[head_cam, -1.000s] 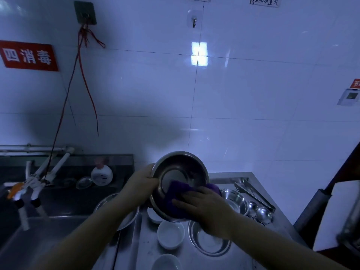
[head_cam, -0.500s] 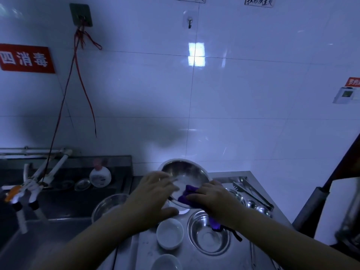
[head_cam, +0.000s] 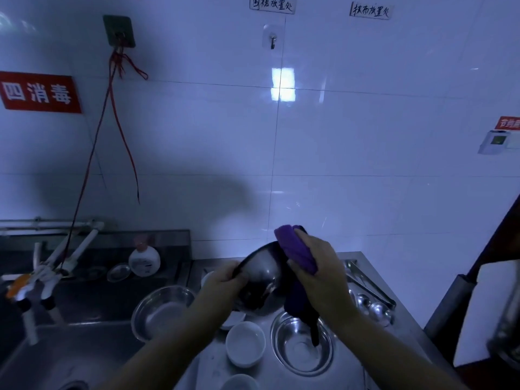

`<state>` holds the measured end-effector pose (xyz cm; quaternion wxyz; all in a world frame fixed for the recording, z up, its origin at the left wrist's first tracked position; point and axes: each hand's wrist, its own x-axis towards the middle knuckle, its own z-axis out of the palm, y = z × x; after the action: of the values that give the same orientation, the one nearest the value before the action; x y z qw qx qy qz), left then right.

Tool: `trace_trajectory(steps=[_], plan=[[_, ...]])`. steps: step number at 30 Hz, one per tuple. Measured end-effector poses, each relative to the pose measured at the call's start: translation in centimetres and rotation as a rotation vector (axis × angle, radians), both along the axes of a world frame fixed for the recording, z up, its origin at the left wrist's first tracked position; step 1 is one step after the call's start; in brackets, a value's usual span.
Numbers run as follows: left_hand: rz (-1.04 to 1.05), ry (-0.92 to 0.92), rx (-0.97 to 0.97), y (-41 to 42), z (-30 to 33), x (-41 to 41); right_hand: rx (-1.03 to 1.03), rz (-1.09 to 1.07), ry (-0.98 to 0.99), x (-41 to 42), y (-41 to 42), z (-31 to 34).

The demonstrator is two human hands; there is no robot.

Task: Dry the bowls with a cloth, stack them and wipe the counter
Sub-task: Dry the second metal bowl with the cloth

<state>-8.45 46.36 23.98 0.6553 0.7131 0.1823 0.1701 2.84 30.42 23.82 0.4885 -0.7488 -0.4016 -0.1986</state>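
Observation:
I hold a steel bowl (head_cam: 260,280) above the counter, turned so its outer side faces me. My left hand (head_cam: 222,282) grips its left rim. My right hand (head_cam: 316,267) presses a purple cloth (head_cam: 295,250) against the bowl's right edge, and the cloth's tail hangs down towards another steel bowl (head_cam: 302,343) on the counter (head_cam: 408,330). A small white bowl (head_cam: 245,344) stands to the left of that one, and a second white bowl (head_cam: 239,382) shows at the bottom edge. A wide steel bowl (head_cam: 161,311) rests at the sink's edge.
A sink (head_cam: 56,347) with white taps (head_cam: 42,274) lies to the left. A soap bottle (head_cam: 144,258) and a small dish (head_cam: 118,272) stand on its back ledge. Tongs (head_cam: 365,285) and ladles (head_cam: 374,308) lie at the counter's right. The tiled wall is close behind.
The bowl has been turned over from inside facing me to outside facing me. My right hand and the cloth moved from inside the bowl up to its right rim.

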Motion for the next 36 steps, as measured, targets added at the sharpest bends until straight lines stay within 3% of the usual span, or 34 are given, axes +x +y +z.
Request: trace_trajectory(steps=[7, 10, 13, 17, 22, 27, 30, 32, 36], plan=[[0.121, 0.023, -0.487, -3.0, 1.7, 0.5, -0.062, -0.156, -0.35, -2.8, 2.6, -1.7], [0.226, -0.029, -0.575, -3.4, 2.4, 0.8, -0.099, -0.176, -0.538, -4.1, 3.5, -2.6], [0.27, -0.049, -0.61, -3.6, 2.4, 0.8, -0.088, -0.226, -0.575, -4.2, 3.9, -2.0], [0.239, -0.111, -0.598, -3.6, 2.1, 0.9, -0.017, -0.206, -0.386, -3.4, 4.2, 0.1], [0.307, -0.196, -0.591, -2.7, 2.1, 0.6, 0.137, -0.163, 0.118, -1.9, 3.7, 1.5], [0.291, -0.245, -0.593, -2.2, 2.1, 0.2, 0.441, -0.114, 0.506, -2.6, 2.6, 0.8], [0.307, -0.239, -0.64, -2.2, 2.0, 0.4, 0.525, -0.133, 0.587, -2.6, 2.7, 0.6], [0.299, -0.236, -0.665, -2.2, 2.2, 0.7, 0.476, -0.17, 0.512, -2.6, 2.8, 0.9], [0.218, -0.254, -0.716, -2.2, 2.8, 0.9, 0.195, -0.269, 0.005, -2.9, 3.1, 1.7]])
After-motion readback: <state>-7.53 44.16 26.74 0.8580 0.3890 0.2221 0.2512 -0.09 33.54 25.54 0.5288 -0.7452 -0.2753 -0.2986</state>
